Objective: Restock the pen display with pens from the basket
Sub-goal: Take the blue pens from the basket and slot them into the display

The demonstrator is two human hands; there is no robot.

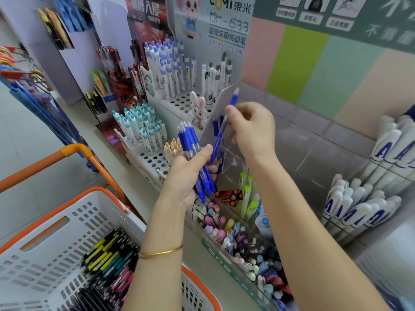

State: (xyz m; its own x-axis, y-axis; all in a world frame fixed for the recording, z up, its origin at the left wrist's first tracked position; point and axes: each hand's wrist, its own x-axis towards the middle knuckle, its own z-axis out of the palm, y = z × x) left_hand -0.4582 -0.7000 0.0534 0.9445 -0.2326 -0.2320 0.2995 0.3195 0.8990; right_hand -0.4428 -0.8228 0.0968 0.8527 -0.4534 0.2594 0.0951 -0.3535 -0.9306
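My left hand [187,176] grips a bundle of blue pens [190,149], tips pointing down, above the shelf edge. My right hand [252,129] pinches a single blue pen [221,129] and holds it slanted over a clear acrylic display compartment [226,104], where a couple of blue pens stand behind the wall. The white basket with an orange rim [56,232] sits at lower left and holds several black pens with yellow, teal and pink clips [110,259].
A white tiered holder with purple-capped pens [170,63] and teal-capped pens [139,124] stands behind. Clear bins with pastel pens [235,239] and green pens [248,196] lie below my hands. White and blue tubes [359,203] fill racks at right.
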